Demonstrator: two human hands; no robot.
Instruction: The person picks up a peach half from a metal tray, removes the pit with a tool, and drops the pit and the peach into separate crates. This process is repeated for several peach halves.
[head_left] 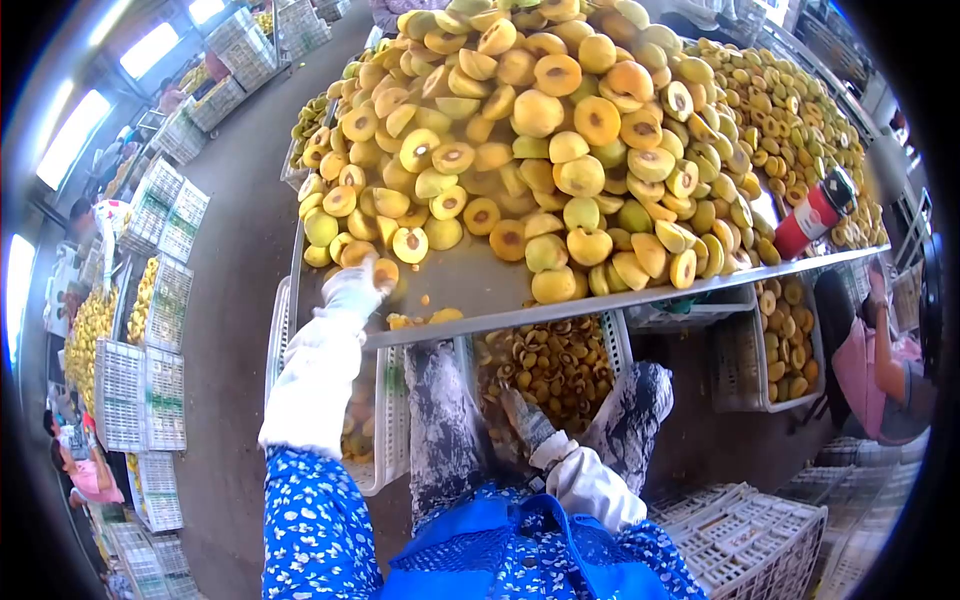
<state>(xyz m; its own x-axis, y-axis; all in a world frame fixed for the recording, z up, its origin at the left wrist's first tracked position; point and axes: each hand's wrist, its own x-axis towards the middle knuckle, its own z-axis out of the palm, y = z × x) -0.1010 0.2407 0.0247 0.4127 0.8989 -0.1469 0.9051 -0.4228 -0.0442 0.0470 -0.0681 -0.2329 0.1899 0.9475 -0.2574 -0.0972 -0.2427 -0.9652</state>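
Observation:
At the near left edge of the metal table (460,280), my left hand (358,288) reaches out in a pale glove and white sleeve cover. Its fingers are closed on a yellow peach half (385,273) beside other halves. A large heap of peach halves (580,175) covers much of the tabletop, some showing hollow brown centres. Low between my knees, my right hand (525,415) wears a greyish glove and hangs over a crate of peach scraps (550,365). Its fingers look pressed together; whatever they hold is too small to make out.
A red container with a black top (815,215) lies among the fruit at the right. Crates of peaches (788,340) stand below the table. An overturned white crate (745,545) sits behind my right side. Stacked crates (148,390) and other people line the left.

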